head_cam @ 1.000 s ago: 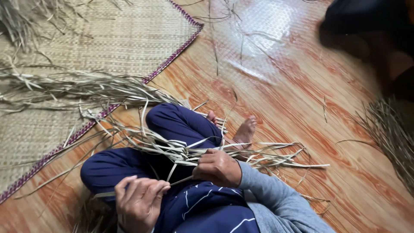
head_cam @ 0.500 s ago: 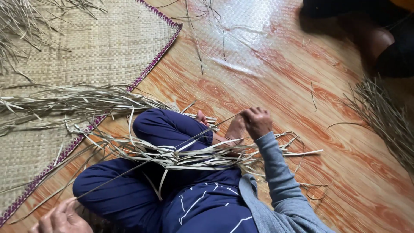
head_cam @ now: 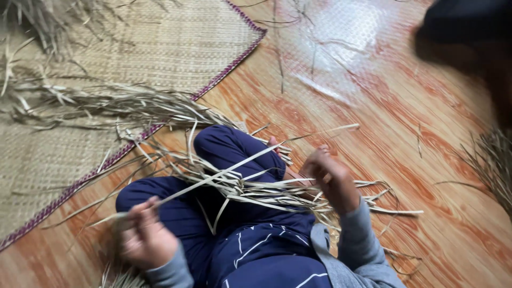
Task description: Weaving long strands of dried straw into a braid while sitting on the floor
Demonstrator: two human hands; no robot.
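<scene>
Down over the lap we look: the left hand (head_cam: 145, 237) is low at the person's left knee, fingers curled shut around the near end of a long pale reed strip (head_cam: 234, 169). That strip runs up and to the right from the fist, crosses above the dark blue trouser legs (head_cam: 229, 152) and ends free in the air over the floor, just above and beside the right hand (head_cam: 330, 178). The right hand is raised with its fingers bent inward; it is blurred, and I cannot tell whether it pinches a strand or is merely curled. Directly under and between both hands lies a loose bundle of dried reed strips (head_cam: 261, 192), draped across the thighs, ends splaying out to the right onto the floor. A bare foot (head_cam: 274, 144) peeks out just behind the bundle.

No packages, labels or signs in sight. To the left, a woven straw mat (head_cam: 133, 48) with a purple stitched edge covers the floor, and a second sheaf of reeds (head_cam: 106, 104) lies along its border, tips reaching toward the knee. The glossy orange wood-pattern floor (head_cam: 416, 160) carries scattered stray fibres. At the right edge, another tuft of reeds (head_cam: 493, 165); at top right, a dark blurred shape (head_cam: 469, 26), too unclear to tell.
</scene>
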